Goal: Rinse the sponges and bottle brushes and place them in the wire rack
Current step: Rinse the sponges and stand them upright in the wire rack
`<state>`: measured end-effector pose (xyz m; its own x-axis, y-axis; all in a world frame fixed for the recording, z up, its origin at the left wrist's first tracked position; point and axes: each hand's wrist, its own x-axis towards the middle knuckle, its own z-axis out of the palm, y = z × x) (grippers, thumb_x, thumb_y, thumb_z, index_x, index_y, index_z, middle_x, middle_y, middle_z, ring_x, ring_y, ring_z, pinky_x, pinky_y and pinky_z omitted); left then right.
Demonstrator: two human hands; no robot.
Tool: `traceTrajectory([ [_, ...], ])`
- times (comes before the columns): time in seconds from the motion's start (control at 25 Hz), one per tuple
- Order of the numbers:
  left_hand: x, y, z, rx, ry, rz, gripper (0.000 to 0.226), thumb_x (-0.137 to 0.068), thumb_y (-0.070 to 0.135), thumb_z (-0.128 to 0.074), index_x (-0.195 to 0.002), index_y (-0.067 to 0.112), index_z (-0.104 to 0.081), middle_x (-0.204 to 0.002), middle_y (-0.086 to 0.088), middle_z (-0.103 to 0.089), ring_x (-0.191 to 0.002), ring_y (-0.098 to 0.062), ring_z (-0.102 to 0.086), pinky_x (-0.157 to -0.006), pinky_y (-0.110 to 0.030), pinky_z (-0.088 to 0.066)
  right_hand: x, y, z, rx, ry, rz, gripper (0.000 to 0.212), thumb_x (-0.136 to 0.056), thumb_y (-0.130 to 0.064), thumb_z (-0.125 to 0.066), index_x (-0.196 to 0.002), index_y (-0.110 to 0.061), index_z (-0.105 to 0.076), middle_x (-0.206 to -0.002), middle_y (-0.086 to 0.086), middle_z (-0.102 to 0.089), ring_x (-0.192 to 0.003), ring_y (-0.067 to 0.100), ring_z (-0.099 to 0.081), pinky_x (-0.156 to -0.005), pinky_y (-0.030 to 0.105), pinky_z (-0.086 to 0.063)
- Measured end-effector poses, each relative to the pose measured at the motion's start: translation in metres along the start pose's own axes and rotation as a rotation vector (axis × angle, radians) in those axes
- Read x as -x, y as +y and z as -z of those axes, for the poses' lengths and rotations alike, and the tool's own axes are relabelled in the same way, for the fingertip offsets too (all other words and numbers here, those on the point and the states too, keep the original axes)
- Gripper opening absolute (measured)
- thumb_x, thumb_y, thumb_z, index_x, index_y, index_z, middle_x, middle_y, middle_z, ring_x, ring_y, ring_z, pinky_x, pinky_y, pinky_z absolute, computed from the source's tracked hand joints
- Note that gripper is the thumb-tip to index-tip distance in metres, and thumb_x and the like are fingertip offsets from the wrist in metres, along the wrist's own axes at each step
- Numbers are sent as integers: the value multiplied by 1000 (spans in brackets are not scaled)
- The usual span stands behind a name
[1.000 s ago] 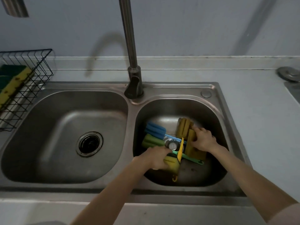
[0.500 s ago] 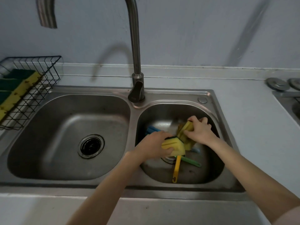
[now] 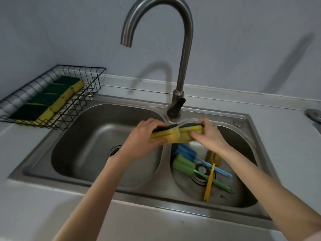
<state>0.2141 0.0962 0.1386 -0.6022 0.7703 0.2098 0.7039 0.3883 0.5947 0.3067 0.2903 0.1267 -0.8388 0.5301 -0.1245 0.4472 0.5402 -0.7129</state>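
Observation:
My left hand [image 3: 141,136] grips a yellow sponge with a dark green top [image 3: 165,134] above the divider between the two basins. My right hand [image 3: 209,136] grips a second yellow and green sponge [image 3: 188,133]; the two sponges touch end to end. Below, in the right basin [image 3: 243,141], lie a blue bottle brush [image 3: 186,151], a green bottle brush [image 3: 184,165], a yellow brush handle [image 3: 209,181] and another yellow sponge [image 3: 212,157], partly hidden by my right forearm. The black wire rack [image 3: 81,105] at the left holds several yellow and green sponges [image 3: 52,100].
The curved steel tap [image 3: 184,58] rises behind the divider, spout over the left basin, with no water running. The left basin [image 3: 83,145] holds only its drain [image 3: 114,150]. Grey counter lies to the right, with a round metal part [image 3: 314,115] at the edge.
Both hands lifted out of the right basin, each carrying a sponge, and now hold them side by side over the divider. The view tilted up, showing the whole tap and rack.

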Motion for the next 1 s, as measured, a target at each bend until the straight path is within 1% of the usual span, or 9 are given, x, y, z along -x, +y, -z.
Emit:
traceTrajectory([
  [0.12,19,-22,30,-40,87,29,33,-75,21,-69,-106,17,-57,-101,9,-52,-95,-16,-46,-69,-18,-34,-5,-31,-25,-31,8,79,25,-81,-24,-59,-100,-22,-42,-97,9,-55,-105,29,-51,-74,27,-34],
  [0.24,37,-50,62,-66,160,74,30,-74,19,-70,-102,18,-59,-99,14,-48,-96,-17,-48,-74,-24,-35,-8,-70,-55,-83,-1,171,23,-82,-23,-61,-96,-23,-43,-96,8,-50,-98,24,-48,-71,25,-36],
  [0.36,50,-76,94,-84,227,93,29,-73,17,-71,-99,17,-60,-101,12,-50,-96,-14,-45,-81,-31,-34,-11,-109,-81,-98,8,220,22,-82,-24,-61,-96,-23,-43,-84,-8,-40,-101,22,-44,-83,29,-37],
  [0.4,55,-86,105,-93,242,96,28,-72,16,-71,-98,16,-61,-102,9,-53,-96,-14,-44,-81,-31,-32,-14,-122,-91,-88,17,243,22,-82,-24,-61,-95,-22,-43,-80,-13,-37,-102,21,-43,-84,29,-36],
  [0.48,61,-104,125,-117,248,92,27,-73,13,-71,-98,13,-62,-106,-1,-59,-95,-16,-44,-79,-29,-31,-15,-147,-110,-93,37,271,22,-82,-22,-62,-94,-21,-43,-78,-17,-34,-100,17,-39,-74,22,-28],
  [0.6,71,-136,159,-137,242,101,25,-74,12,-70,-98,12,-63,-108,-6,-62,-100,-23,-51,-81,-29,-33,-21,-179,-143,-133,28,286,22,-82,-20,-62,-92,-20,-42,-78,-15,-36,-97,16,-36,-61,23,-21],
  [0.8,79,-174,201,-139,284,90,22,-77,17,-66,-98,14,-63,-101,8,-52,-97,-19,-47,-76,-16,-30,-37,-220,-180,-165,39,264,24,-80,-23,-64,-92,-23,-43,-99,4,-44,-92,16,-41,-71,20,-26],
  [0.92,81,-198,229,-106,302,47,24,-76,37,-53,-97,27,-57,-101,8,-51,-99,-23,-51,-82,-29,-37,-45,-249,-199,-204,96,269,23,-80,-20,-64,-95,-21,-46,-102,5,-41,-90,16,-43,-74,17,-29],
  [1.0,78,-215,244,-96,312,25,26,-74,40,-45,-96,29,-53,-102,4,-55,-98,-23,-52,-83,-33,-40,-54,-264,-205,-246,149,255,26,-80,-17,-63,-103,-16,-50,-104,5,-40,-92,16,-44,-81,18,-33],
])
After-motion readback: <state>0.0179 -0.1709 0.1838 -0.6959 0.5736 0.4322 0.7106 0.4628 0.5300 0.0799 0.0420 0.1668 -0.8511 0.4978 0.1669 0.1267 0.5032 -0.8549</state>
